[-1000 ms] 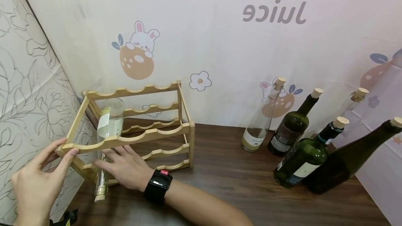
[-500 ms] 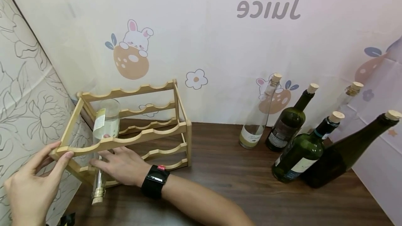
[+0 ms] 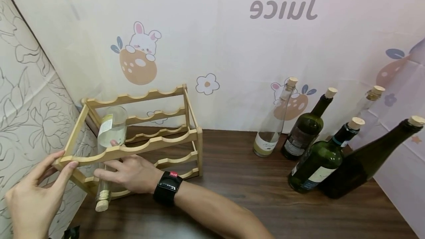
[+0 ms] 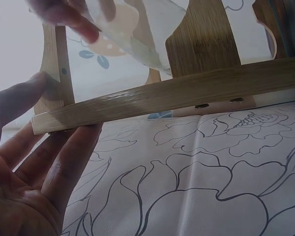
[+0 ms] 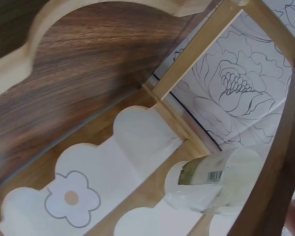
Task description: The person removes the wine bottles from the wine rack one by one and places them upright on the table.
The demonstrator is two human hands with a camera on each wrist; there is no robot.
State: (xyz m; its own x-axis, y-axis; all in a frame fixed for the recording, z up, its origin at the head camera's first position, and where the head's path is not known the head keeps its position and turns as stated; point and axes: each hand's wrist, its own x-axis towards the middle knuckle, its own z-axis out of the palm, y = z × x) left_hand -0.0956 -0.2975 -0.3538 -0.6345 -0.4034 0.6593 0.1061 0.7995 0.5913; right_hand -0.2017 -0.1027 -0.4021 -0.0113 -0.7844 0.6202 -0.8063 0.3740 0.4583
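A light wooden wine rack (image 3: pixel 156 144) stands at the left. My left hand (image 3: pixel 36 191) pinches its front left corner between thumb and fingers; in the left wrist view that hand's fingers (image 4: pixel 71 164) lie under the side bar. A clear glass bottle (image 3: pixel 114 126) with a pale label lies in the rack's leftmost place, base toward the back wall, corked neck slanting down out of the front. Around its neck, below the top front rail, my right hand (image 3: pixel 134 174) has its fingers curled. The right wrist view shows the bottle's labelled body (image 5: pixel 206 179) behind a rail.
On the right of the dark wooden table (image 3: pixel 229 180) stand several corked bottles, among them a clear bottle (image 3: pixel 267 139), a green bottle (image 3: pixel 303 132) and a tall dark bottle (image 3: pixel 362 165). A patterned wall covering (image 3: pixel 229 54) rises behind; another (image 3: pixel 33 84) closes the left side.
My right hand has closed more firmly round the bottle's neck, and the corked end has risen slightly toward the rack. My left hand keeps its hold on the corner. The head view has shifted slightly.
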